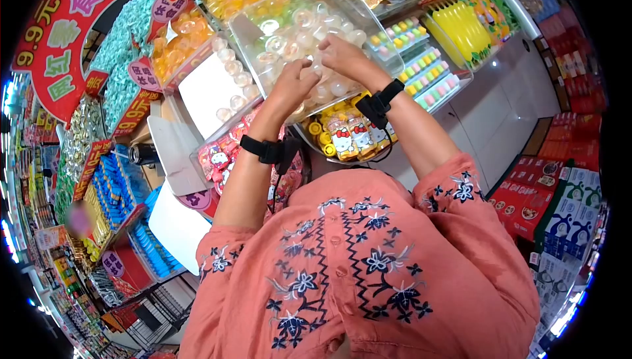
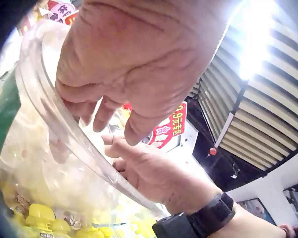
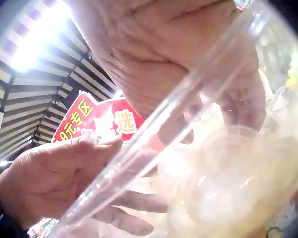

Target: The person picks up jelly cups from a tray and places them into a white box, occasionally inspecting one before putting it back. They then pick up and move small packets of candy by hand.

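Observation:
A clear plastic bin [image 1: 253,63] holds many round translucent whitish cups [image 1: 304,18]. Over its near part are both bare hands, side by side. The left hand [image 1: 295,87] has its fingers loosely bent and reaching over the rim; in the left wrist view this hand [image 2: 134,64] hangs above the clear rim [image 2: 64,114]. Farther in and to the right is the right hand [image 1: 347,59], bent fingers pointing down. In the right wrist view, the right hand [image 3: 174,54] has fingertips close to a cup [image 3: 218,183]; contact is unclear. Neither hand shows a held item.
Orange cups [image 1: 181,43] fill a bin to the left, beside a white panel [image 1: 214,89]. Pastel candy trays [image 1: 424,76] and yellow packs [image 1: 454,30] lie right. Hello Kitty packets [image 1: 352,136] sit below the bin. Red signs [image 1: 56,89] curve along the upper left.

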The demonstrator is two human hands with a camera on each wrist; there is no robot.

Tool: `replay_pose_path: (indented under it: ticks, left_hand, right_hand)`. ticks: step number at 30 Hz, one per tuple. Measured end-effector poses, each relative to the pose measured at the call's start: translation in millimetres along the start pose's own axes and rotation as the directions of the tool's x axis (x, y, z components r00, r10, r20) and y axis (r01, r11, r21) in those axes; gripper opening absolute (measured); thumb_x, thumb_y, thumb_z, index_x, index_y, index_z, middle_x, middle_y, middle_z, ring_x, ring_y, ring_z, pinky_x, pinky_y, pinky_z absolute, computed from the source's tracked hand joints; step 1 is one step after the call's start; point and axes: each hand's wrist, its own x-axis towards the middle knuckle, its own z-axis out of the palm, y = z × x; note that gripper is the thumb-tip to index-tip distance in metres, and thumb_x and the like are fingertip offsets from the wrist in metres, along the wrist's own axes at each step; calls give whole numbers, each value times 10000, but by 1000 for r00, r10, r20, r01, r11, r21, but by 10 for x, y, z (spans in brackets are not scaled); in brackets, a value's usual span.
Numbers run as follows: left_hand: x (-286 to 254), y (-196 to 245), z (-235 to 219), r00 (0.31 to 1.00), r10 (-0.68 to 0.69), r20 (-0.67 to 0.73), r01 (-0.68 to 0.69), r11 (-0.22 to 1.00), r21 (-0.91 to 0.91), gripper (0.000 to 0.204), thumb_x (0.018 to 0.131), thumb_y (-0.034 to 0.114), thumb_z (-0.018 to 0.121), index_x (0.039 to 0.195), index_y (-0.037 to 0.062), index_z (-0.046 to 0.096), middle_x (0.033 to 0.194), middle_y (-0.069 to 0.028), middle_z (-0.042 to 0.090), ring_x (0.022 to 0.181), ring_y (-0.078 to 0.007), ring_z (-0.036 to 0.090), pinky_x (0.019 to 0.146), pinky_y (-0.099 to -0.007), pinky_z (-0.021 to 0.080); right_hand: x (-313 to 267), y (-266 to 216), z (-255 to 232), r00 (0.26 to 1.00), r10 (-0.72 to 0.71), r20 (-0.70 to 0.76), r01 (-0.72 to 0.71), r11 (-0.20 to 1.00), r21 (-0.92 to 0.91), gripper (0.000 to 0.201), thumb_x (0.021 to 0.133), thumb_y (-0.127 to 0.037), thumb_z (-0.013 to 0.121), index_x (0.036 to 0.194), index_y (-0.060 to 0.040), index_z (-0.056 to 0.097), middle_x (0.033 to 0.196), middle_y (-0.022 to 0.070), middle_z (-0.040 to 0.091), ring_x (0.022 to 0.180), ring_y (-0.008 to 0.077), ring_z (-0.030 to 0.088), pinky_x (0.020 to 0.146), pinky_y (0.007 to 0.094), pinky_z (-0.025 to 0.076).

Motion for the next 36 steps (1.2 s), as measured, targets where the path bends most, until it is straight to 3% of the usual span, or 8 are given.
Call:
replay_pose_path:
  ticks: [3, 6, 9, 15, 19, 21, 27, 36]
  left_hand:
    - [-130, 162, -62, 997, -74, 16, 75, 993, -90, 600, 934, 339, 620, 1381, -31, 470, 1249, -148, 571, 1050, -216, 607, 826, -337, 542]
    - [-156, 143, -102, 998, -61, -5, 60, 990, -128, 607, 947, 341, 610, 1407, -18, 441, 1332, -165, 532, 1108, -241, 600, 847, -359, 548]
    - [-137, 130, -58, 996, 8, -90, -28, 973, -227, 629, 922, 309, 636, 1396, -54, 436, 1412, -202, 474, 1075, -238, 599, 761, -346, 557]
    - [-196, 393, -49, 971, 194, -137, -228, 923, -311, 665, 904, 280, 698, 1429, -19, 418, 1415, -183, 475, 1056, -216, 594, 808, -352, 553]
    - [-316, 542, -42, 912, 355, -205, -377, 923, -80, 665, 846, 212, 761, 1398, -4, 460, 1293, -160, 528, 1023, -194, 603, 773, -316, 548]
    - [-409, 636, -23, 863, 434, -258, -446, 895, 13, 666, 818, 185, 786, 1376, -7, 479, 1214, -150, 547, 980, -184, 615, 743, -296, 544]
    - [-542, 624, -80, 820, 457, -345, -446, 887, 115, 642, 805, 165, 794, 1348, -5, 497, 1157, -146, 548, 853, -173, 640, 700, -287, 540]
    - [-708, 424, -247, 767, 497, -406, -411, 866, 283, 618, 809, 178, 792, 1333, 3, 514, 1139, -138, 555, 932, -203, 619, 689, -286, 527]
  right_hand:
    - [-23, 4, -33, 999, 34, -13, -32, 993, 114, 394, 815, -302, 653, 1143, -97, 578, 991, 142, 677, 901, 262, 654, 781, 352, 493]
    - [-92, -243, -265, 941, 291, 172, -329, 908, 261, 316, 878, -240, 598, 1173, -127, 595, 1008, 61, 650, 919, 157, 637, 752, 290, 491]
    - [-140, -288, -368, 949, 229, 215, -312, 769, 558, 312, 906, -259, 581, 1198, -149, 594, 995, 27, 640, 874, 110, 637, 705, 240, 474]
    - [-260, -510, -460, 922, -128, 365, -310, 318, 896, 370, 980, -271, 528, 1320, -127, 512, 1136, 59, 630, 904, 163, 644, 720, 314, 514]
    - [-330, -615, -383, 888, -272, 371, -342, 151, 928, 378, 1004, -291, 489, 1344, -127, 499, 1164, 61, 631, 932, 173, 639, 712, 351, 518]
    - [-331, -637, -312, 888, -275, 369, -353, 108, 929, 364, 1010, -278, 469, 1339, -127, 497, 1158, 59, 633, 915, 177, 641, 701, 353, 517]
    - [-317, -743, -145, 864, -294, 408, -402, 81, 912, 334, 1019, -260, 436, 1319, -125, 490, 1137, 65, 635, 875, 189, 649, 675, 352, 520]
    - [-298, -881, 46, 850, -243, 468, -432, 189, 882, 357, 1032, -366, 492, 1269, -99, 506, 1090, 71, 652, 861, 160, 652, 634, 308, 529]
